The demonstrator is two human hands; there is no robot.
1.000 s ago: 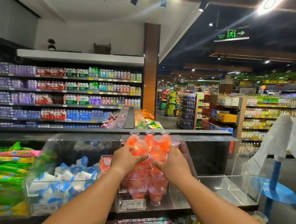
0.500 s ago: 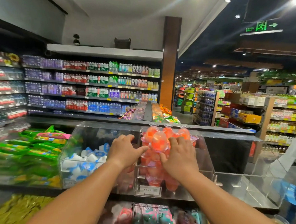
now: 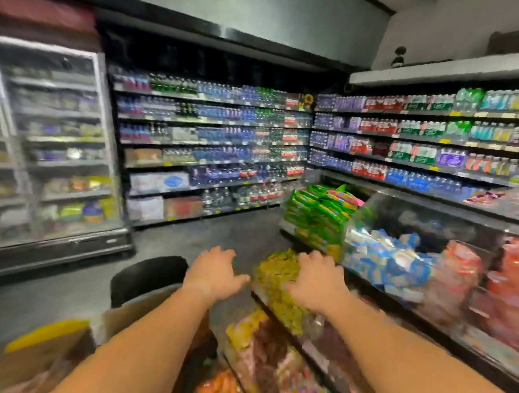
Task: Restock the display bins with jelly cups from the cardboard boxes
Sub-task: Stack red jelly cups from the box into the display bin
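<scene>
Two empty hands are held out palm-down with fingers loosely spread, the left hand [image 3: 215, 272] beside the right hand [image 3: 317, 282]. An open cardboard box [image 3: 63, 354] is seen near left, below the left forearm. Orange jelly cups [image 3: 516, 270] are piled in a clear display bin [image 3: 432, 211] far right of both hands.

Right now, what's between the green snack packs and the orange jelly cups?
In the head view, a clear bin of blue-and-white wrapped sweets sits between the green snack packs and the orange jelly cups.

Orange jelly cups [image 3: 516, 270] heaped in clear bin, far right; blurred.
</scene>
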